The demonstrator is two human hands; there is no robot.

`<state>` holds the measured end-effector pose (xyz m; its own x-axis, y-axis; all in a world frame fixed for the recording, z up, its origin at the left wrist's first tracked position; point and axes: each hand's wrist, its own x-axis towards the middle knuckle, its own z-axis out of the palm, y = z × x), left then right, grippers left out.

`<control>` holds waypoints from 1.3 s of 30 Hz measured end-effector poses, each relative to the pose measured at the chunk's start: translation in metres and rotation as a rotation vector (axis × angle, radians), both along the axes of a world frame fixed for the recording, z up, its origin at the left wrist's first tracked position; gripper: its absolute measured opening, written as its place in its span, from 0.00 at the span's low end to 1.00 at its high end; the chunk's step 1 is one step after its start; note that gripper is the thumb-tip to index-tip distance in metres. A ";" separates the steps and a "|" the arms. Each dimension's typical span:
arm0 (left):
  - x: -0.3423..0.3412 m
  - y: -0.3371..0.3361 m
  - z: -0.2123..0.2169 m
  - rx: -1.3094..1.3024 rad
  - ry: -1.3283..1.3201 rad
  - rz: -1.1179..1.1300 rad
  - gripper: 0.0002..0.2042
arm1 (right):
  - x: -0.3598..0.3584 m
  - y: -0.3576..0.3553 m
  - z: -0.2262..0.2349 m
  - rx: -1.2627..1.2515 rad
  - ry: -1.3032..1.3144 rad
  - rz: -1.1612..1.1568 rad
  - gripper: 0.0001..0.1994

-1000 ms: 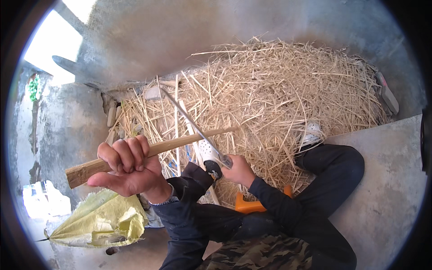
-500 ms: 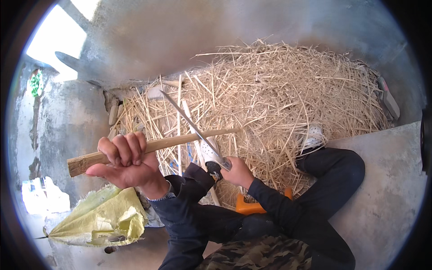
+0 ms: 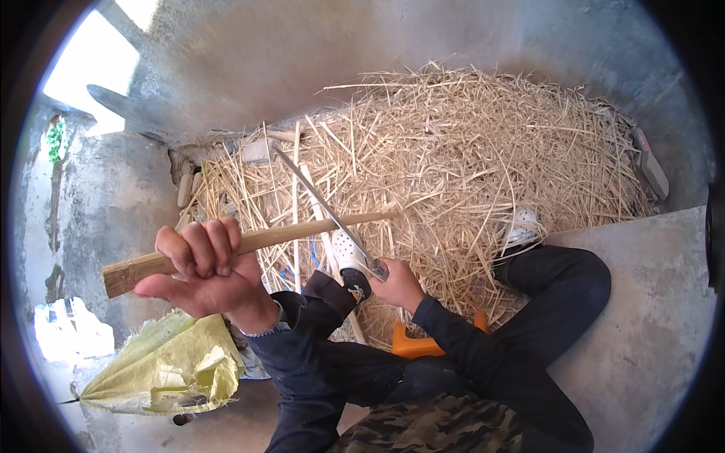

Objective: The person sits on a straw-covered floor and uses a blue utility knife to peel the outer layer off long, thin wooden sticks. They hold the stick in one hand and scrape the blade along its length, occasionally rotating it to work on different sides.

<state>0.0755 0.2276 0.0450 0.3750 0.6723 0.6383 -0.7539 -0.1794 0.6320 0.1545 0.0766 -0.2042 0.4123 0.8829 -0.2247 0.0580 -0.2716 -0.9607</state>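
Note:
My left hand (image 3: 208,264) is closed round the thick end of a tapering wooden stick (image 3: 283,235), palm up, with the thumb stretched along its underside. The stick points to the right over the shavings. In my right hand (image 3: 399,285) I grip a long, narrow-bladed knife (image 3: 323,204); its handle is mostly hidden by my fingers. The blade slants up and to the left and crosses the stick past its middle, seeming to touch its edge. A white clog (image 3: 347,251) on my left foot shows just below that crossing.
A large heap of pale wood shavings (image 3: 468,151) covers the floor ahead, against the grey wall (image 3: 362,45). My other white clog (image 3: 525,225) rests at its near edge. An orange stool (image 3: 414,345) shows beneath me. A torn yellow woven sack (image 3: 162,362) lies at the left.
My left hand and the stick have shifted slightly left. The knife blade now crosses the stick at about the same part. The view has moved a little.

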 end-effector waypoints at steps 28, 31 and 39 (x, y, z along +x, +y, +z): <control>-0.009 0.021 0.010 -0.052 0.033 0.194 0.26 | -0.003 -0.011 -0.075 -0.143 -0.089 0.000 0.14; -0.011 0.024 0.009 -0.051 0.034 0.155 0.26 | -0.004 -0.030 -0.140 -0.365 -0.030 -0.077 0.13; -0.017 0.040 0.001 0.051 -0.022 -0.286 0.27 | -0.006 -0.023 -0.142 -0.443 0.073 -0.129 0.14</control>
